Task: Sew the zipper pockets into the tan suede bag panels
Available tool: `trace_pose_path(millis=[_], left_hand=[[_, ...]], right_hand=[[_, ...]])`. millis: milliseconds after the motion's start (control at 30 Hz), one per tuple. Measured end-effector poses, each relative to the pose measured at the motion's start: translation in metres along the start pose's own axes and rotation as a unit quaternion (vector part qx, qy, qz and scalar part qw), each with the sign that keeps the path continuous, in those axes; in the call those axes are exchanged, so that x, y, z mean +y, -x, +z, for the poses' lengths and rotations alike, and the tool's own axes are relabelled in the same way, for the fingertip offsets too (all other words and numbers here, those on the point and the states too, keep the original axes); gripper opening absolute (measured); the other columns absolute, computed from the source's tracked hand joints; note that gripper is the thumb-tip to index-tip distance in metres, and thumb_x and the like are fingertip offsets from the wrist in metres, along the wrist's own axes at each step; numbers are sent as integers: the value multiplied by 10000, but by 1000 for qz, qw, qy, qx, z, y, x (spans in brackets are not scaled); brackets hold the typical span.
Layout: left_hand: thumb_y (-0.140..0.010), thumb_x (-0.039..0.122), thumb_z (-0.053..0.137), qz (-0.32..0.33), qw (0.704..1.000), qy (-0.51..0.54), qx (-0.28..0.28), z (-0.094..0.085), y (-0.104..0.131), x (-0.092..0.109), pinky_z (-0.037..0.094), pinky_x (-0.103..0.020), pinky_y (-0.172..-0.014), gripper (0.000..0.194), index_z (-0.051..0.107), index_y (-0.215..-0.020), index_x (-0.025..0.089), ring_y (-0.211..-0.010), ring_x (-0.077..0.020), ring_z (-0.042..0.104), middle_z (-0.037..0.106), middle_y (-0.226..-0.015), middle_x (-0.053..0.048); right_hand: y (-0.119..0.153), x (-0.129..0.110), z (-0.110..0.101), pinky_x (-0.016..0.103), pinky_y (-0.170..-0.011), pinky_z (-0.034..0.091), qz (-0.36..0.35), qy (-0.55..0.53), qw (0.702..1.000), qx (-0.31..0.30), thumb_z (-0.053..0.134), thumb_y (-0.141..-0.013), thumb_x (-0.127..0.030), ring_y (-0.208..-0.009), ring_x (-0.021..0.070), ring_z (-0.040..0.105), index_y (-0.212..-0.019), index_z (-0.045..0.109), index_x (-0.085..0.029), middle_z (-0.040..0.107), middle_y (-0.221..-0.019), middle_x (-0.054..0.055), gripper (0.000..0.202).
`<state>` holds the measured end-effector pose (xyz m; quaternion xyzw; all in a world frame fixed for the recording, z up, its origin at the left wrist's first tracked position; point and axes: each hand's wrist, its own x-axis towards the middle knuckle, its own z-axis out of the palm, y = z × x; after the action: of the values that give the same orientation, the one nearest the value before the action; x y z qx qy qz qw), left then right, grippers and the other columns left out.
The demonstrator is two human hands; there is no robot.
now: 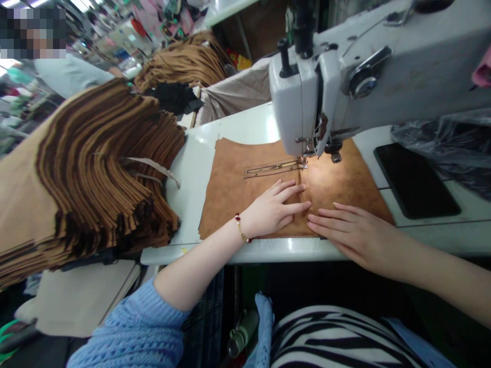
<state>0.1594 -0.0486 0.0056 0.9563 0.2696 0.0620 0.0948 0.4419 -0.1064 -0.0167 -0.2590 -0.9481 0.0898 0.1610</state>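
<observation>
A brown leather-like panel [230,194] lies flat on the white sewing table [195,168], with a zipper [274,167] set in its middle. The right end of the zipper sits under the needle area of the grey sewing machine [295,107], where a lamp lights the panel. My left hand [274,207], wearing a bracelet [241,227], rests on the panel below the zipper with its fingers spread. My right hand [353,232] lies on the panel's lower right part near the table's front edge, fingers stretched out, its fingertips close to my left hand's.
A tall stack of brown panels [95,168] stands left of the table, with another pile [184,61] behind. A black phone [416,179] and dark plastic-wrapped material [452,143] lie at the right. Part of a person's sleeve [71,74] shows at the upper left.
</observation>
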Motion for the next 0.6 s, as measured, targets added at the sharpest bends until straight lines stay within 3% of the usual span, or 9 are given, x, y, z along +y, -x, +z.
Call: trace_pose_path(millis=[333,433,600], left_hand=[[-977,217,523,-26,999,-16,-20,1,4,14,257,-654,-1211,433,594,-1395,304,-1471,-346,347,440,-1569,-84],[-979,216,519,-32,999,-12,-18,2,4,17,244,-650,-1219,440,584,-1404,310,-1470,-336,349,458,-1561,-67],[-968,192,514,-56,998,-3,-25,5,7,26,189,-671,-1228,480,552,-1432,308,-1493,-336,313,457,-1569,-43]], right_hand=[[5,8,-14,450,-1088,463,-11,-54,998,-5,529,-928,-165,-1240,212,608,-1383,601,-240,654,-1378,36,467],[-1,20,-11,450,-1086,458,4,-19,1000,8,515,-943,-174,-1255,221,589,-1429,555,-209,611,-1433,55,489],[-4,31,-7,469,-1115,421,-38,15,999,-9,508,-946,-185,-1311,238,540,-1485,480,-175,575,-1473,62,540]])
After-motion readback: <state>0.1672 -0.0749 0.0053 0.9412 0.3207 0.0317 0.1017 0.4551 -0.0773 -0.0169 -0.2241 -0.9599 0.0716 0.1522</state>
